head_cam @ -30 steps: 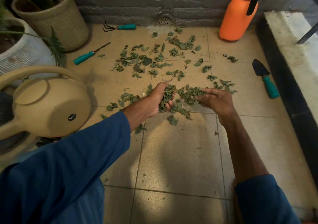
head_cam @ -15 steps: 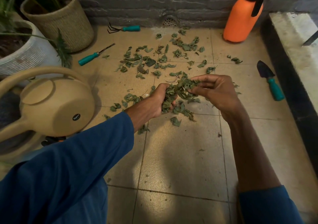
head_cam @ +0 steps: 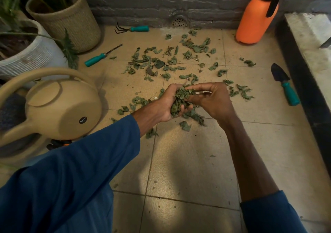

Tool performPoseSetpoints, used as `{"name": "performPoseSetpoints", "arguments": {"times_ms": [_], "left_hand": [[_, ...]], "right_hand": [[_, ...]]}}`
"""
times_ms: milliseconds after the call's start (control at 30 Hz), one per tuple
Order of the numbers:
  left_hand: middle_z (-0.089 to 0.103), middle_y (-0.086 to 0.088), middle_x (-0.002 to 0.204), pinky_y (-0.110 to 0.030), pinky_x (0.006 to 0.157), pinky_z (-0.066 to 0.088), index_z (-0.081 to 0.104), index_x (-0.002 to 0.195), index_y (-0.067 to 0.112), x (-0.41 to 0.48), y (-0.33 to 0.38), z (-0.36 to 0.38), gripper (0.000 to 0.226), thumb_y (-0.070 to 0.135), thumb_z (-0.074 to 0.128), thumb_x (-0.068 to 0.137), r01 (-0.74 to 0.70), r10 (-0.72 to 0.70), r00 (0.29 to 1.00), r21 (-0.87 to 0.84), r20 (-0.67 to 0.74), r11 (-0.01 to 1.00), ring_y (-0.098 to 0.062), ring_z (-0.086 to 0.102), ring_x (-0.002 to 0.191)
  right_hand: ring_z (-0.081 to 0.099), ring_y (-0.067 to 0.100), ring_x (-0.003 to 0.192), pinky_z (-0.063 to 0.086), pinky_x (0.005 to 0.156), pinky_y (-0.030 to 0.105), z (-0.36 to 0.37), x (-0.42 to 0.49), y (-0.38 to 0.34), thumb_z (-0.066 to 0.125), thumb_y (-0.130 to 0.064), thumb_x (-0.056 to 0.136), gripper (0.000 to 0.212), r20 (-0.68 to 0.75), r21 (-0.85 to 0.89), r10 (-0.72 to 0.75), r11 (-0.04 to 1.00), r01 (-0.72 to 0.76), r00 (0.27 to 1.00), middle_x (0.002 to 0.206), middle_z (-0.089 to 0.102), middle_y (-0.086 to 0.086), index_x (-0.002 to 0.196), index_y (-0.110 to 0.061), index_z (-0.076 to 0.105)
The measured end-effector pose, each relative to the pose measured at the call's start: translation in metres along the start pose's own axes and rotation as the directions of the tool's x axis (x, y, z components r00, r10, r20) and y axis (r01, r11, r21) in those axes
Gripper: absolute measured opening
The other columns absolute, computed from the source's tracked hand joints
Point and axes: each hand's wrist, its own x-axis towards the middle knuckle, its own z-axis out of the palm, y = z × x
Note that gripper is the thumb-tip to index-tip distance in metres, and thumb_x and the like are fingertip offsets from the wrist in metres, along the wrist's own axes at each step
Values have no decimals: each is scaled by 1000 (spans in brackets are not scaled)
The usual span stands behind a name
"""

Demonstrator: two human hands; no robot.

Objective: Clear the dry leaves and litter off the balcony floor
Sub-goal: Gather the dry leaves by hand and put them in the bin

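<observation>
Head view: the left hand curls round a bunch of leaves just above the floor, and the right hand pinches more into it with bent fingers. To do this well, I judge the bunch needs squeezing tight and cupping upward so nothing drops back. Loose leaves on the tiles run to several dozen, too many to count, beside two plant pots, one watering can, one sprayer and three teal-handled tools.

Tan watering can at 9 o'clock. Wicker planter and white ribbed pot at 10–11. Teal-handled rake and weeder near 11. Drain grate at 12, orange sprayer at 1, trowel at 3.
</observation>
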Motion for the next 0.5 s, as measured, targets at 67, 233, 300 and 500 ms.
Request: {"name": "performPoseSetpoints", "arguments": {"times_ms": [67, 233, 300, 500], "left_hand": [[71, -8, 76, -14, 29, 36, 64, 99, 9, -3, 0, 0, 33, 34, 42, 100, 2, -3, 1000, 12, 30, 1000, -24, 71, 56], [73, -8, 82, -16, 27, 37, 65, 99, 10, -8, 3, 2, 32, 30, 40, 103, -38, 35, 996, 35, 81, 999, -28, 74, 62], [75, -10, 89, -16, 27, 37, 67, 114, 10, -10, 3, 3, 37, 31, 38, 105, -45, 42, 995, 37, 89, 998, -29, 74, 62], [75, -12, 88, -15, 29, 36, 66, 96, 10, -4, 1, -2, 36, 30, 38, 103, -70, 66, 996, 65, 61, 995, -36, 74, 83]], "right_hand": [[74, 36, 69, 61, 74, 55, 0, -1, 0, 82, -1, 79, 25, 0, 2, 16, 1000, -16, 1000, 74, 76, 11, 100, -15, 80], [76, 24, 68, 63, 69, 51, 1, 0, -2, 82, -2, 80, 32, -9, -17, 25, 1000, -25, 1000, 87, 78, 6, 108, -13, 74], [73, 12, 66, 63, 67, 42, 2, 2, -1, 84, -1, 77, 46, -38, -35, 36, 999, -37, 999, 102, 73, -1, 118, -14, 66], [74, 18, 72, 64, 68, 44, 2, 3, 3, 82, -1, 79, 43, 17, -57, 37, 998, -36, 999, 103, 72, 7, 120, -10, 70]]}}
